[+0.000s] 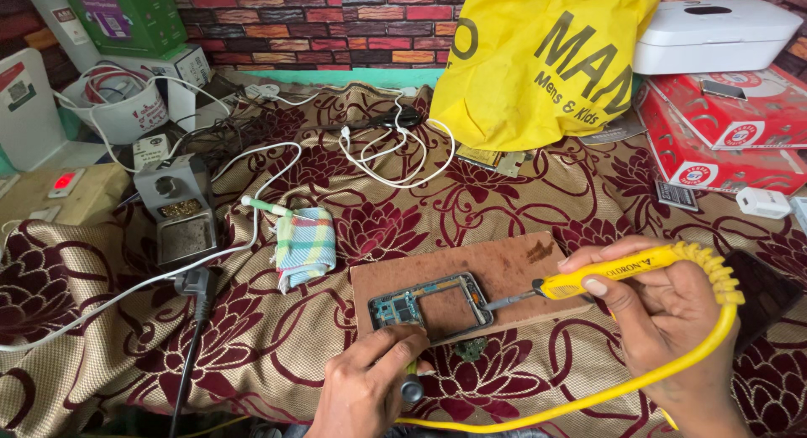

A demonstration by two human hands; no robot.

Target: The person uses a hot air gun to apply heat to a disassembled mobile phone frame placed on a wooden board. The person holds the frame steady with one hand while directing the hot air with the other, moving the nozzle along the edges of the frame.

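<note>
At lower centre the left hand (370, 392) was cut off by the bottom edge, its grip clenched on a small dark-tipped tool (411, 388) (mostly hidden, kind unclear). Just above lay the phone frame (429, 304) on a brown board (504, 266), long axis running left to right, with open patterned cloth (277, 345) to its left. At lower right the right hand (668, 316) grasped a yellow soldering iron (622, 268), its tip pointing left onto the frame's right edge.

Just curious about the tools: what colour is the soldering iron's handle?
Bright yellow, cord included; the soldering iron shows best in the head view, in the right hand.
</note>
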